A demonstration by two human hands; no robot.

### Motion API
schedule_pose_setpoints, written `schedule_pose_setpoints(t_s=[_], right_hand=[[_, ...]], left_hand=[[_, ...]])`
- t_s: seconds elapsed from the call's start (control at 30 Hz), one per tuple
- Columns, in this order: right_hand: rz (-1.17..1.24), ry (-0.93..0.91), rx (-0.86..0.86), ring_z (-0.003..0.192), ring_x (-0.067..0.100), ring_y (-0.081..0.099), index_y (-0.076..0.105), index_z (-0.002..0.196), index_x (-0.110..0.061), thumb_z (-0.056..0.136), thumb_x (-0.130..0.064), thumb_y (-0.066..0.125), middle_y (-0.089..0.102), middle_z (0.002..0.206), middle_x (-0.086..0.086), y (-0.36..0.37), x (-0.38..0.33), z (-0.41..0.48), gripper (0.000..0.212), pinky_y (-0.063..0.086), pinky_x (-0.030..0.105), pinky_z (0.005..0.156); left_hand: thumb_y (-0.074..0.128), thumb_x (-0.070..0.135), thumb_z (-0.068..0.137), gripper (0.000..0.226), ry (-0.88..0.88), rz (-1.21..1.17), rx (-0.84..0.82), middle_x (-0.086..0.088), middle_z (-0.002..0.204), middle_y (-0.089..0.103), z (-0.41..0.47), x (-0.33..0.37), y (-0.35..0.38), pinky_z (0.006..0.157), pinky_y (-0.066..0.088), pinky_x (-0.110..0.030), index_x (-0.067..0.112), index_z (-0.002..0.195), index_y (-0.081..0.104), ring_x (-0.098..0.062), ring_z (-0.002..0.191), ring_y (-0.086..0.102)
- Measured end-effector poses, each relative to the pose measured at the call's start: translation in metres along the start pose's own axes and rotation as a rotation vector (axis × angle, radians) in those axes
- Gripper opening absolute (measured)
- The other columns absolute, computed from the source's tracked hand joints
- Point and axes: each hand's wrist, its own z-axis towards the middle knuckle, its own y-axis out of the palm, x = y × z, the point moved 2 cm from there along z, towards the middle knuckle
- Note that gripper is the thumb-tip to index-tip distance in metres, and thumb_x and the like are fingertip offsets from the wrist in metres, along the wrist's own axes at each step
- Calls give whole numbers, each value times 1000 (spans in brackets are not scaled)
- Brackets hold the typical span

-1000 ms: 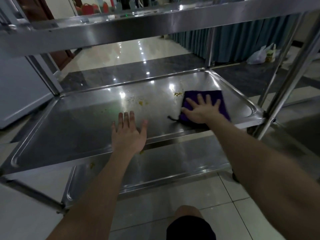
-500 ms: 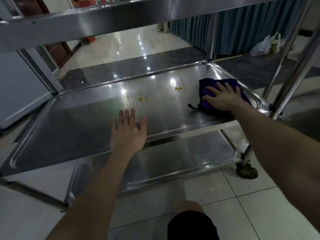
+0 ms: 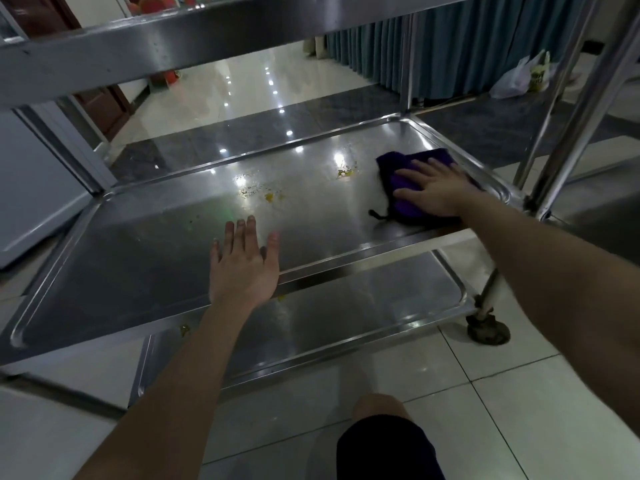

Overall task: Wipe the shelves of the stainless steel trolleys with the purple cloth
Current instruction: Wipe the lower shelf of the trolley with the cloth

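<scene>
The person's left forearm (image 3: 180, 368) and right forearm (image 3: 554, 289) are bare down to the left hand (image 3: 244, 261) and right hand (image 3: 434, 188), and one bare knee (image 3: 377, 407) shows above the rounded hem of a plain dark, near-black garment (image 3: 388, 448), seemingly shorts.

cloth (image 3: 403, 183) purple | shelf (image 3: 138, 258) silver, yellow spots (image 3: 270, 196) | curtain (image 3: 467, 36) teal, pleated

Both bare forearms are reaching forward, the right one stretching farther out. The left grip (image 3: 244, 265) is lying palm down, fingers straight and slightly spread, thumb held out to the side. The right grip (image 3: 436, 192) is pressing down flat, its fingers extended and pointing leftward.
</scene>
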Motion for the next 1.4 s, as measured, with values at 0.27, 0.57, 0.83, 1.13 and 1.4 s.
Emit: schedule_pose_setpoints(t_s=[0.27,0.57,0.83,1.13,1.4], right_hand=[[-25,-1,-21,165,39,-12,7,169,-48,91,-91,20,-7,181,1,18,-91,6,91,-12,72,123],[1,-266,-39,167,20,-5,11,168,-53,91,-89,21,0,181,-10,23,-111,-8,86,-6,54,132],[-6,120,8,166,31,-6,10,168,-49,84,-90,18,-1,182,-5,6,0,8,94,-6,68,128],[1,-338,-28,167,26,-9,10,168,-52,94,-88,17,-2,181,-6,43,-198,-9,83,-13,65,128],[4,-347,-54,167,24,-10,10,170,-50,98,-86,19,-3,182,-6,33,-191,-14,81,-10,64,130]], left_hand=[[-21,82,90,105,25,6,12,-2,182,8,1,4,0,136,-3,-49,23,174,4,-17,168,-5],[-22,83,87,111,-39,-22,36,-2,182,10,-1,0,-4,136,-1,-50,20,174,8,-17,168,-2],[-21,79,92,102,-1,-13,44,-5,182,7,-5,16,-7,136,-2,-49,21,173,-1,-18,168,-5],[11,68,106,81,36,-338,100,-2,182,6,-8,15,-24,135,-2,-43,23,173,5,-16,167,-5],[-5,53,97,90,-10,235,-87,-16,180,11,-10,-130,-60,133,6,-55,12,169,29,-36,167,-1]])
